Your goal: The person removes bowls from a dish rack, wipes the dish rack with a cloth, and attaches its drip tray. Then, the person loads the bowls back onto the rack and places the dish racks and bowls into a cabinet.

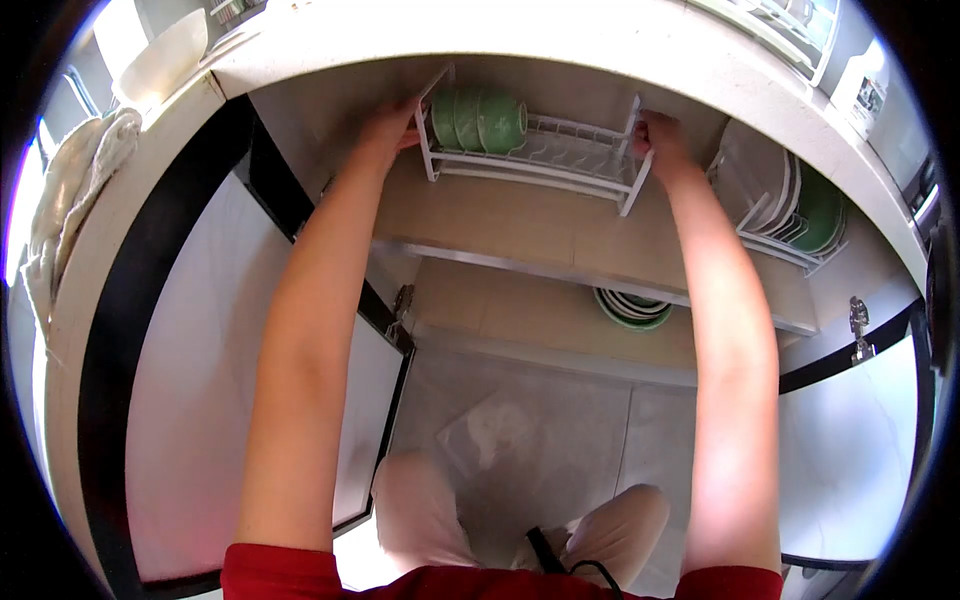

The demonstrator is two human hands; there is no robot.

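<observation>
A white wire dish rack [580, 150] stands on the upper shelf inside a cupboard. Several green bowls [480, 122] are stacked on their sides at its left end; wire slots show along the rest of it. My left hand [388, 132] grips the rack's left end frame, with the fingers partly hidden behind it. At the opposite end, my right hand [662, 140] is closed around the right end frame. Both arms reach forward into the cupboard.
A second rack [780, 245] holds white plates [775, 190] and a green plate [822, 212] at right. Stacked dishes [635, 308] sit on the lower shelf. Open doors flank me, left [220, 380] and right [850, 450]. The countertop [500, 35] overhangs, with a cloth [75, 200] at left.
</observation>
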